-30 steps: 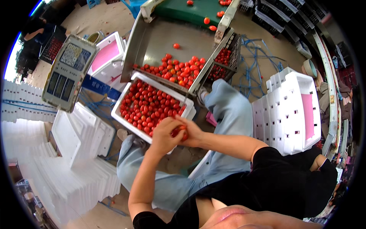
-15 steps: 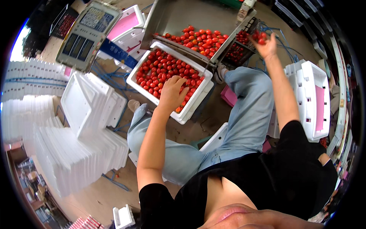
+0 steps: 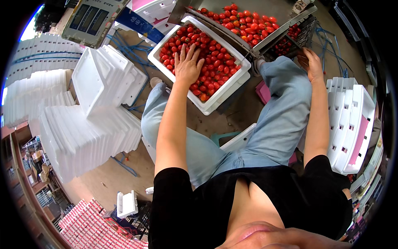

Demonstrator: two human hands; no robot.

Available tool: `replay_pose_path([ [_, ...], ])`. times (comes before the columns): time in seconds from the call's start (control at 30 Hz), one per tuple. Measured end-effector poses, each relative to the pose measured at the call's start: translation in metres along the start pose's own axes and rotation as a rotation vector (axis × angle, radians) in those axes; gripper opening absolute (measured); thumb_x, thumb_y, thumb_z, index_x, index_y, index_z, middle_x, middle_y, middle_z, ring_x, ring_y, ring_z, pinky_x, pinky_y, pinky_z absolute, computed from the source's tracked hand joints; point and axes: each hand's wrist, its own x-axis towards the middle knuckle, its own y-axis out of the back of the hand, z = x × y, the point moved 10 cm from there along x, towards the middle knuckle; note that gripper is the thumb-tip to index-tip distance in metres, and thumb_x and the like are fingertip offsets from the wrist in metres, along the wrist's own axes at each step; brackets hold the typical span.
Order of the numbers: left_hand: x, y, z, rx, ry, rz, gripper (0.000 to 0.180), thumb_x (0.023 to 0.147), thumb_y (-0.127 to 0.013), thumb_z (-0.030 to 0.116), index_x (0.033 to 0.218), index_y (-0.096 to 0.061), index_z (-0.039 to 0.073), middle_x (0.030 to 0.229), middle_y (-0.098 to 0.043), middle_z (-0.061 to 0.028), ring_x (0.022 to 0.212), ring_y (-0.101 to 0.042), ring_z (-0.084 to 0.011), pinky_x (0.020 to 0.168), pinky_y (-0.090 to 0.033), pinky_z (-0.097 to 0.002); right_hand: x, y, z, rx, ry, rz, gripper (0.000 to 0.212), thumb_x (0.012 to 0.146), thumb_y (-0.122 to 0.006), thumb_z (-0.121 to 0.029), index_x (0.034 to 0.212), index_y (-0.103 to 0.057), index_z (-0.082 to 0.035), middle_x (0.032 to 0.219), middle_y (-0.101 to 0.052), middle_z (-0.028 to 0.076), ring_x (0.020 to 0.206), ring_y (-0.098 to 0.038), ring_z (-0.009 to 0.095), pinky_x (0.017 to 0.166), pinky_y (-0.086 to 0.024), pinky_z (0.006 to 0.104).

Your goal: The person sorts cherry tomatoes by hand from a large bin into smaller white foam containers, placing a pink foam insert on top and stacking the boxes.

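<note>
A white foam box (image 3: 206,108) full of small red tomatoes (image 3: 215,68) stands in front of my knees. My left hand (image 3: 188,66) lies flat on the tomatoes, palm down with its fingers spread, gripping none of them. Beside my right knee, my right hand (image 3: 311,64) is at the near edge of a black crate (image 3: 306,34) with tomatoes in it. Its fingers are loosely bent and apart, and no tomato shows in it. Beyond the box, a metal tray (image 3: 286,21) holds more loose tomatoes (image 3: 248,27).
Stacked white foam lids (image 3: 89,137) rise at the left. A scale (image 3: 92,18) stands at the far left, near blue straps (image 3: 126,50) on the floor. White foam boxes (image 3: 346,124) are stacked at the right. Red-and-white packages (image 3: 89,224) sit at the lower left.
My right hand has come down from above the black crate; the tomatoes it held are gone from it. My left hand has flattened and spread over the box's tomatoes. The view has shifted.
</note>
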Motion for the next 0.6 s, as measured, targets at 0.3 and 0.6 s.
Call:
replay_pose_path([
  [0.3, -0.003, -0.018, -0.003, 0.038, 0.080, -0.071, 0.059, 0.095, -0.049, 0.046, 0.139, -0.049, 0.008, 0.159, -0.023, -0.0094, 0.146, -0.018, -0.0402, 0.115, -0.010, -0.0633, -0.046, -0.091, -0.048, -0.942, 0.495, -0.120, 0.020, 0.090, -0.061, -0.019, 0.098, -0.064, -0.001, 0.090, -0.067, 0.021, 0.086, -0.063, 0.041, 0.074, -0.049, 0.0406],
  [0.6, 0.021, 0.065, 0.055, -0.364, 0.002, 0.129, 0.044, 0.093, -0.059, 0.026, 0.131, -0.053, 0.005, 0.142, -0.043, -0.0197, 0.132, -0.040, -0.0401, 0.112, -0.030, -0.0479, -0.116, -0.184, -0.141, -0.811, 1.101, -0.238, 0.013, 0.088, -0.061, -0.005, 0.101, -0.060, -0.001, 0.099, -0.062, 0.014, 0.093, -0.061, 0.030, 0.086, -0.047, 0.0382],
])
